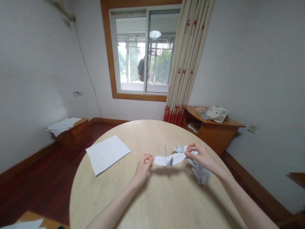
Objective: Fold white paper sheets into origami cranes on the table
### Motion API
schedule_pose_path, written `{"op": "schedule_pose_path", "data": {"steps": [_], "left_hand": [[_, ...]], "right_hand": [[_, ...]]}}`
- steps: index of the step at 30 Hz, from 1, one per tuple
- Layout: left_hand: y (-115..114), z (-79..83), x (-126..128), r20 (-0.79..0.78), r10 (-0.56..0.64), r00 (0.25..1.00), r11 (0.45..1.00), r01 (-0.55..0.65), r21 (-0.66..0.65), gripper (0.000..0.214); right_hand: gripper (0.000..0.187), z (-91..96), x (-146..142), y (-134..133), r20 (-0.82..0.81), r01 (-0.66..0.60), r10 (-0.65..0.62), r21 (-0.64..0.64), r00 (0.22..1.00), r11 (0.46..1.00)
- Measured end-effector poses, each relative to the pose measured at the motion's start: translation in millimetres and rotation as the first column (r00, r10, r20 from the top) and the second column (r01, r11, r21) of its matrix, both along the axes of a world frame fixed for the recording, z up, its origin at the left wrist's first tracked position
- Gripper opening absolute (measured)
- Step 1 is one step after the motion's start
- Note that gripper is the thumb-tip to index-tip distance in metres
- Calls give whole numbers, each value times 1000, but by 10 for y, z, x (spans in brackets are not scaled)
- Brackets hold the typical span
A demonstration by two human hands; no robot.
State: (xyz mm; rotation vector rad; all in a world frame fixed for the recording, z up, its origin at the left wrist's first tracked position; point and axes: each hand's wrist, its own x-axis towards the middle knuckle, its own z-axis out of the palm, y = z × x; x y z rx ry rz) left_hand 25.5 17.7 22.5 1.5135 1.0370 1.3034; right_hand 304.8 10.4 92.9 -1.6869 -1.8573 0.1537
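Note:
A white folded paper crane (169, 160) is stretched between my two hands, its wings spread to the sides and one thin point standing up. My left hand (144, 166) pinches the left wing tip between thumb and fingers. The right wing tip is pinched by my right hand (199, 155). A shadow below the crane suggests it is held just above the table. Behind and beneath my right hand lie more folded white paper pieces, one (202, 173) to the near side and one (179, 148) farther back, both partly hidden.
A stack of white paper (108, 154) lies on the left of the round wooden table (152, 203). Beyond the table, a corner cabinet (214, 133) with a white bag (217, 114) stands at right. A low drawer cabinet (82, 132) with papers is at left.

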Motion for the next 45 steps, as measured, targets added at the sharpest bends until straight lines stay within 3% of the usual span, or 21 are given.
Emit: {"op": "schedule_pose_path", "data": {"steps": [10,19,31,36,41,45], "left_hand": [[115,-32,387,-77,-35,996,997,30,-65,29],[230,4,577,-172,-3,985,998,-8,-59,26],[270,-196,686,-301,18,953,995,-46,-84,30],[320,-207,703,-352,-3,936,995,-31,-92,21],[361,-186,717,-375,-20,927,996,-16,-92,29],[379,-175,719,-385,-27,923,995,-11,-97,29]], "right_hand": [[10,50,368,277,154,172,-145,-179,977,969],[13,-1,424,416,265,297,-243,-185,933,937],[17,-153,340,437,340,293,-213,-202,916,935],[20,-147,342,410,352,295,-207,-215,913,931],[23,-123,316,408,372,305,-206,-231,905,924],[13,-119,298,408,387,301,-197,-228,901,926]]}}
